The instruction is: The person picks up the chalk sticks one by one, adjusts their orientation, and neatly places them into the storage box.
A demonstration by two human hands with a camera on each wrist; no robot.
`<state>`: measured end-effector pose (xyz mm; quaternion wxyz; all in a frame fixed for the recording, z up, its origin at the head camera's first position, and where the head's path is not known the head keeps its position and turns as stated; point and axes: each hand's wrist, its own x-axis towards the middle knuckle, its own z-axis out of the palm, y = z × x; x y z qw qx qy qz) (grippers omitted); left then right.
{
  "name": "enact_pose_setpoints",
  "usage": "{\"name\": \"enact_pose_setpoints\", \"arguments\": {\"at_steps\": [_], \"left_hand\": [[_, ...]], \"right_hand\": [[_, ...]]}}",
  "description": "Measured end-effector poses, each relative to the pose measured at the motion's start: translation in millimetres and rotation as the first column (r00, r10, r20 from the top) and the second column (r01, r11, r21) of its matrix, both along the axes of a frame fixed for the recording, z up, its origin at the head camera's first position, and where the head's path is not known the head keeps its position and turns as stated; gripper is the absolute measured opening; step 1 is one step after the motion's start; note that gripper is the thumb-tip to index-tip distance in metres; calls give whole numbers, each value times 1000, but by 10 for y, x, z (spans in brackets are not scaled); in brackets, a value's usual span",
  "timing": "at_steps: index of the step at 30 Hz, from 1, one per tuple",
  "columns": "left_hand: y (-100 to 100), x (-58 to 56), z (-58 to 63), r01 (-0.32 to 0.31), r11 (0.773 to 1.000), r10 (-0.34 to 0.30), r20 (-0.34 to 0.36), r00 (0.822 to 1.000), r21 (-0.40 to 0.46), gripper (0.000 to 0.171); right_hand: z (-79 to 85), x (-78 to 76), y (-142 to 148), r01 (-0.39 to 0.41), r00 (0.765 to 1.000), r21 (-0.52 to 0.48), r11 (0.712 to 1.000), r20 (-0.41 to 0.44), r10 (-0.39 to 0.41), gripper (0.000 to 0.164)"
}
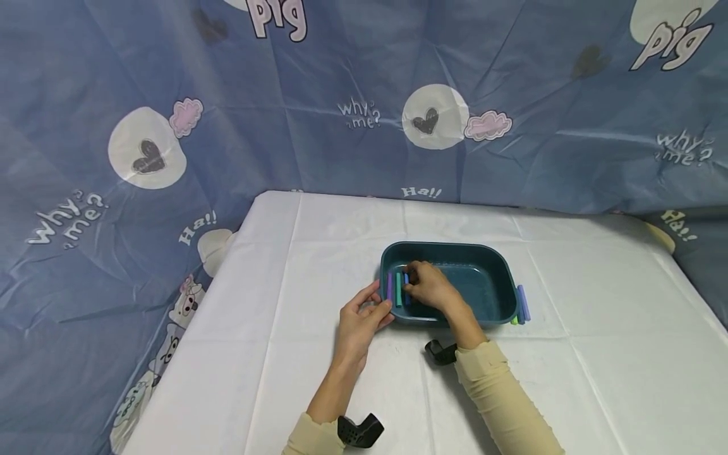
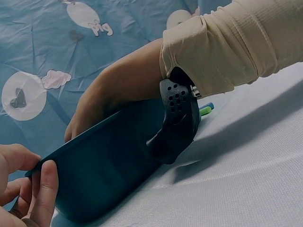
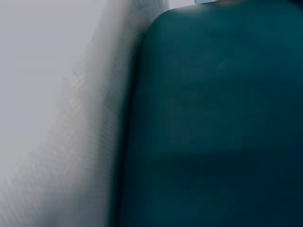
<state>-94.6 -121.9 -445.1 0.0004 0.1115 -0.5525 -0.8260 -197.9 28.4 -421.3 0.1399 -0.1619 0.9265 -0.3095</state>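
Note:
A dark teal rectangular basin (image 1: 483,253) stands on the table in the head view. My left hand (image 1: 358,322) grips its left end, and the left wrist view has thumb and fingers pinching the rim (image 2: 90,134). Inside the basin's left end, a purple stick (image 1: 389,286) and a green stick (image 1: 399,289) lie side by side. Reaching in over the near wall, my right hand (image 1: 433,287) pinches a blue stick (image 1: 407,297) beside the green one. In the left wrist view the right fingertips are hidden behind the basin wall. Only the basin's outer wall (image 3: 213,118) fills the right wrist view.
Outside the basin's right end lie several more sticks, among them a violet one (image 1: 524,303) and a light green one (image 1: 514,320). A white cloth (image 1: 318,265) covers the table. Behind it hangs a blue printed curtain (image 1: 341,158). Both wrists carry black camera mounts (image 1: 360,431).

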Motion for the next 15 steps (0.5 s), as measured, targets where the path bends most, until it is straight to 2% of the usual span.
{"name": "enact_pose_setpoints", "arguments": {"at_steps": [8,15], "left_hand": [[9,-8,-11,1,1000,-1,-2,1000,0,51],[7,-9,-18,-1,1000,1,-3,1000,-4,51]], "right_hand": [[-8,8,15,-5,1000,-1,1000,-14,5,36],[-24,16,61,-23,999,-46,999,-24,22,37]]}}
